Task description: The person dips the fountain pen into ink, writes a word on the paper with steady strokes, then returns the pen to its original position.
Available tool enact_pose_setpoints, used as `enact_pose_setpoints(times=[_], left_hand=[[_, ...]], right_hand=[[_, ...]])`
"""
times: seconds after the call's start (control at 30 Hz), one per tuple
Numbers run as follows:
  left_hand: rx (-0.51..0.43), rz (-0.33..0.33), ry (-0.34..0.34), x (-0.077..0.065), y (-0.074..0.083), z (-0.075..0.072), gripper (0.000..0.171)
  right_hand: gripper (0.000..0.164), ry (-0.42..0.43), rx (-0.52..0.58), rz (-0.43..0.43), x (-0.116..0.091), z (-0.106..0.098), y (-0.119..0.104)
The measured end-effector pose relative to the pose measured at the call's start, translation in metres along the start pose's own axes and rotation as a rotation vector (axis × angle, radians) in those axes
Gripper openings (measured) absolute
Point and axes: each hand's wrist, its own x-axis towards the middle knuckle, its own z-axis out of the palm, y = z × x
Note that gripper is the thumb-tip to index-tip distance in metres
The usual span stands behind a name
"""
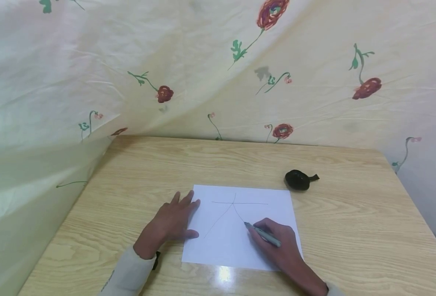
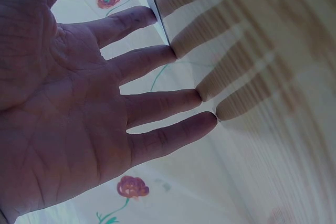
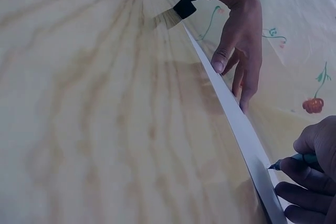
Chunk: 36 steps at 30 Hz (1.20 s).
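A white sheet of paper (image 1: 218, 253) lies on the table with thin dark lines on it: a horizontal line, a short upright stroke crossing it, and two lines slanting down and apart. My right hand (image 1: 282, 242) grips a grey-green pen (image 1: 266, 235), its tip at the lower end of the right slanting line. In the right wrist view, the dark pen tip (image 3: 274, 167) meets the paper. My left hand (image 1: 173, 220), fingers spread, rests at the sheet's left edge. The left wrist view shows its palm and straight fingers (image 2: 173, 132), tips touching the surface.
A black rounded object with a short tail (image 1: 298, 180) sits beyond the paper's upper right corner; its kind is unclear. The wood-grain table (image 1: 351, 213) reaches back to a cream cloth (image 1: 203, 53) with red flowers. A black wrist mount (image 3: 186, 8) shows at my left wrist.
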Motion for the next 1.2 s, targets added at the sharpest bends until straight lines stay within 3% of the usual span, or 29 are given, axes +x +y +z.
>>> enact_pose_setpoints(times=[0.67,0.97,1.2], left_hand=[[-0.008,-0.004,-0.009,0.0,0.001,-0.005,0.087],[-0.011,-0.003,-0.008,-0.001,0.001,-0.006,0.087],[-0.019,-0.002,-0.008,-0.002,0.001,-0.006,0.087]], right_hand=[[0.024,0.006,0.024,0.017,-0.013,-0.019,0.001],[0.023,-0.038,0.007,0.113,-0.018,-0.024,-0.001],[0.025,-0.03,0.001,0.112,-0.02,-0.026,-0.001]])
